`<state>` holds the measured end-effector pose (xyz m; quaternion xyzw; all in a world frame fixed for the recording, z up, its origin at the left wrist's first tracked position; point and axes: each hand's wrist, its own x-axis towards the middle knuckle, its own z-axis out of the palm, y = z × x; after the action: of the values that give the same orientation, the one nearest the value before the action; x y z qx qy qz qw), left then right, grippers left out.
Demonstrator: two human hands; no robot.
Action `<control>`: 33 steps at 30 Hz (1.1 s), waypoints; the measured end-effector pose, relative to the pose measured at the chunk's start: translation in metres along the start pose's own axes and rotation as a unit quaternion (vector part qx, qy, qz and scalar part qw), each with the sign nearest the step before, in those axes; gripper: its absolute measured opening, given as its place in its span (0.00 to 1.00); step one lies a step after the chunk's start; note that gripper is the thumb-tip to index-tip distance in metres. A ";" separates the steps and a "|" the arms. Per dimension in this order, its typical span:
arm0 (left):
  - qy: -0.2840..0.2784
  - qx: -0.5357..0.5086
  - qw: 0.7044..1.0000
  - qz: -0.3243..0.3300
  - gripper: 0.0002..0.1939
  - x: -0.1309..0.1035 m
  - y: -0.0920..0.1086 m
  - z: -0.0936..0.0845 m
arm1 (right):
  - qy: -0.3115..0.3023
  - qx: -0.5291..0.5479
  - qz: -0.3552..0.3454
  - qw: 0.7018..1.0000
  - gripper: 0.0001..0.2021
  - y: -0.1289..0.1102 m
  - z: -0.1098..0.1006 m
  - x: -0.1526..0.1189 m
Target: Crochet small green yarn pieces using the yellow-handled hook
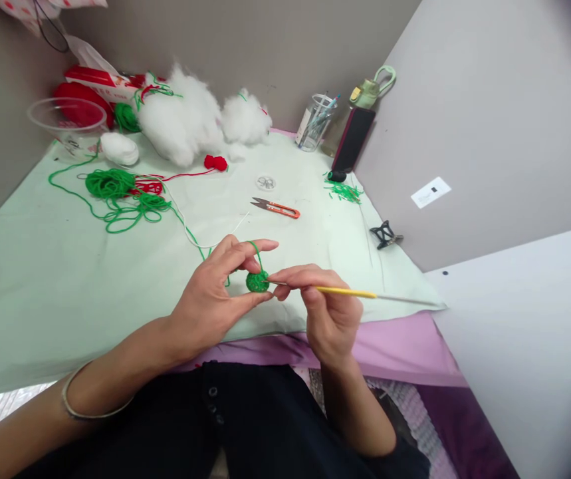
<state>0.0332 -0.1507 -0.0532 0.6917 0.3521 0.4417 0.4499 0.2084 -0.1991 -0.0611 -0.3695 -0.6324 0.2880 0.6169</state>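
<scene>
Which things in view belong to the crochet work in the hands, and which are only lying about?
Seem to belong:
green crochet piece, in the left hand
yellow-handled crochet hook, in the right hand
green yarn
orange thread snips, likely, though not held

Probably just lying about:
tissue box
water bottle
pen cup

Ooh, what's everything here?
ball: 1, green, centre
hook: 1, yellow, centre
yarn tangle: 1, green/red, left
strand: 1, white, left
snips: 1, orange, middle
bow shape: 1, red, middle
dish: 1, clear, middle
fluffy heaps: 2, white, back
bundles: 3, red/green/white, left
tub: 1, clear, left
tissue box: 1, red/white, left
pen cup: 1, clear, back
bottle: 1, green, back
slab: 1, black, right
snippets: many, green, right
stand: 1, black, right
label: 1, white, right
tablecloth: 1, pale-green, underneath
undercloth: 1, pink, front
bangle: 1, pale, lower-left
left hand: 1, bare, holding ball
right hand: 1, bare, holding hook
</scene>
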 end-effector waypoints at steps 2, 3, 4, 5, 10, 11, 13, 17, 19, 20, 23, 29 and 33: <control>0.010 -0.008 1.000 -0.011 0.18 0.000 -0.001 0.001 | -0.020 -0.072 -0.046 0.996 0.13 -0.001 -0.001 -0.003; 0.014 -0.009 1.000 -0.016 0.17 0.000 -0.001 0.002 | -0.030 -0.107 -0.070 0.991 0.14 0.000 -0.001 -0.005; 0.019 -0.008 1.000 -0.020 0.18 -0.001 -0.002 0.002 | -0.040 -0.143 -0.092 0.985 0.15 0.001 0.000 -0.006; 0.025 -0.006 0.999 -0.022 0.20 -0.001 -0.003 0.003 | -0.047 -0.180 -0.112 0.976 0.16 0.002 0.000 -0.008; 0.036 -0.019 0.999 -0.032 0.21 -0.006 -0.003 0.008 | -0.024 -0.250 -0.171 0.953 0.19 0.010 0.004 -0.011; 0.037 -0.028 0.998 -0.034 0.19 -0.006 -0.001 0.008 | -0.006 -0.220 -0.157 0.963 0.17 0.010 0.006 -0.010; 0.037 -0.048 0.997 -0.042 0.14 -0.006 0.003 0.007 | 0.028 -0.133 -0.102 0.985 0.14 0.009 0.008 -0.007; 0.004 -0.098 0.992 -0.076 0.14 -0.004 0.010 0.004 | 0.043 0.004 0.007 0.999 0.10 0.005 0.009 0.001; -0.007 -0.120 0.988 -0.100 0.22 -0.004 0.012 0.003 | 0.033 0.021 0.027 0.999 0.09 0.005 0.007 0.004; -0.009 -0.127 0.985 -0.113 0.27 -0.004 0.013 0.003 | 0.024 0.018 0.032 0.999 0.08 0.005 0.006 0.005; -0.012 -0.148 0.979 -0.137 0.34 -0.004 0.013 0.002 | 0.000 -0.005 0.034 0.999 0.06 0.005 0.002 0.007; 0.001 -0.201 0.967 -0.159 0.31 -0.005 0.013 0.002 | 0.009 -0.107 -0.024 0.994 0.13 0.003 0.002 0.002; -0.005 -0.248 0.954 -0.167 0.24 -0.008 0.012 0.003 | 0.054 -0.187 -0.097 0.976 0.16 0.006 0.010 -0.005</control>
<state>0.0343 -0.1630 -0.0446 0.4920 0.3395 0.4302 0.6764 0.1989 -0.1994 -0.0695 -0.4306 -0.6735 0.0828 0.5951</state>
